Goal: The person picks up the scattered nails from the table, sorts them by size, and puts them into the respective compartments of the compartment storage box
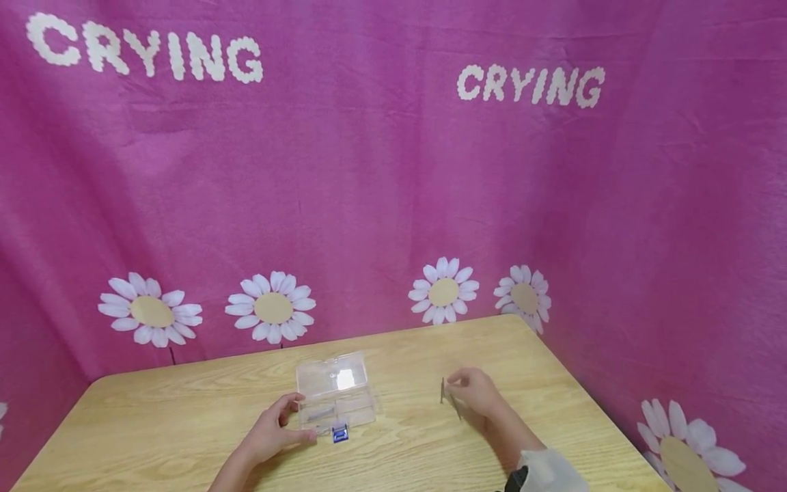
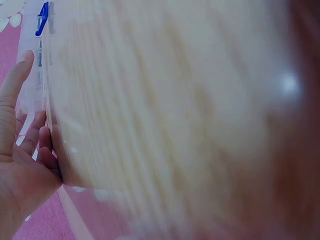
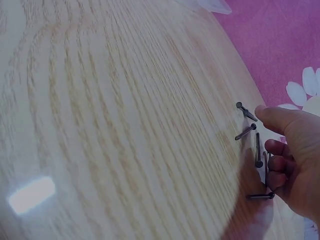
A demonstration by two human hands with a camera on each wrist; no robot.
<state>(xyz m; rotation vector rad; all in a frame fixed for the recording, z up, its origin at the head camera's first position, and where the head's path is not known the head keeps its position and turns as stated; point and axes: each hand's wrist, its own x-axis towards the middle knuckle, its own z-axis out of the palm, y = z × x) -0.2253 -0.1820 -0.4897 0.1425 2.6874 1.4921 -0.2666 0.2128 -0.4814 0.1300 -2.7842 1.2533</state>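
A clear plastic box [image 1: 353, 403] stands on the table with its hinged lid raised at the back. Slim grey pieces lie in its left compartment, and a blue clasp [image 1: 340, 433] is at its front edge. My left hand [image 1: 275, 428] grips the box's left end, thumb at the front and fingers behind. Farther right, my right hand [image 1: 476, 391] is low over the table among several dark nails [image 3: 258, 150]. Its thumb tip meets one nail [image 3: 245, 110], and the other visible fingers are curled. The index finger is hidden, so a pinch cannot be confirmed.
The wood-grain table [image 1: 184, 410] has a rounded far corner at the right. A pink curtain [image 1: 369, 171] with white daisies and lettering hangs just behind it and along its right side. Part of a clear plastic thing [image 3: 215, 5] shows at the top of the right wrist view.
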